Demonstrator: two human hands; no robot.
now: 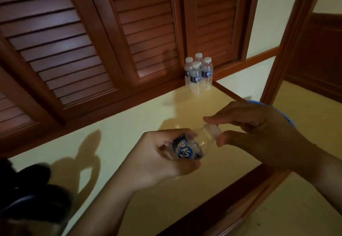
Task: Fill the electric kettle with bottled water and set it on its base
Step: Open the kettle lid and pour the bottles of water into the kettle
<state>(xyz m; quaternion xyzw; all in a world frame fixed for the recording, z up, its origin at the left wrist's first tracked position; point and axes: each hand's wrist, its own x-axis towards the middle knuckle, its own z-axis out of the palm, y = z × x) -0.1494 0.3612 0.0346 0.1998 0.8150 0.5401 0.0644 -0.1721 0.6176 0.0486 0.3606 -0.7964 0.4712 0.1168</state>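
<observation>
Left hand [157,163] has its grip wrapped round the clear plastic water bottle with a blue label [187,147], tilted above the pale yellow bench [129,124]. Right hand [259,134], just beside, grip pinched on the white cap [212,131]. Four capped matching bottles [199,74] stand well beyond both grips.

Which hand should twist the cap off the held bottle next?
Right. The right hand pinches the white plastic cap between thumb and fingers; the left hand wraps round the clear blue-labelled water bottle, steadying it.

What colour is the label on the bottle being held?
Blue with white lettering, on the bottle label; the head view shows it.
</observation>
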